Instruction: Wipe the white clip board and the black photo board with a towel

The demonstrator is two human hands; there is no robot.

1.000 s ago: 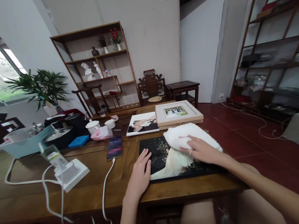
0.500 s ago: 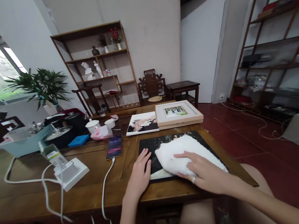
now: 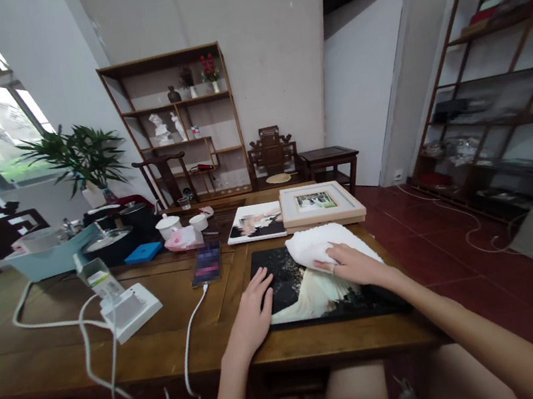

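Note:
A dark photo print (image 3: 300,285) lies flat on the wooden table (image 3: 68,352) in front of me. My left hand (image 3: 253,313) rests flat on the print's left edge, fingers spread, holding nothing. My right hand (image 3: 352,265) presses a white cloth (image 3: 321,245) onto the far right part of the print, fingers laid over the cloth.
Behind the print lie an unframed photo (image 3: 256,221) and a light wooden framed picture (image 3: 320,204). A phone (image 3: 206,264) on a white cable, a white box (image 3: 129,309), cups, pots and a blue basin (image 3: 48,258) fill the left side. Shelves line the walls.
My right hand slid the cloth toward me and left across the print, then back out to the far right part. My left hand stayed put.

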